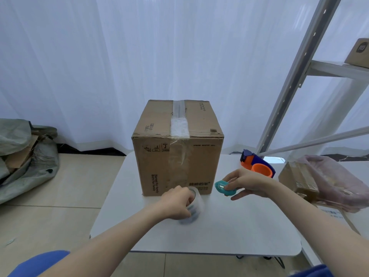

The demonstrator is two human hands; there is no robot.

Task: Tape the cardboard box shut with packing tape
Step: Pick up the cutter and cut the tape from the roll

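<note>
Tape roll in the left hand, small cutter in the right, sealed-looking box behind them.

At far left a grey sack [24, 156] on the floor holds cardboard scraps. The left hand [175, 202] has its fingers curled around a clear tape roll [194, 204] resting on the table [219, 226]; it is probably light, stiff and slick, best gripped through the core. The cardboard box [177, 156] stands mid-table, flaps closed under a tape strip; contents hidden. The right hand [249, 182] pinches a teal cutter [223, 187]. A dispenser [257, 163] lies beyond.
</note>
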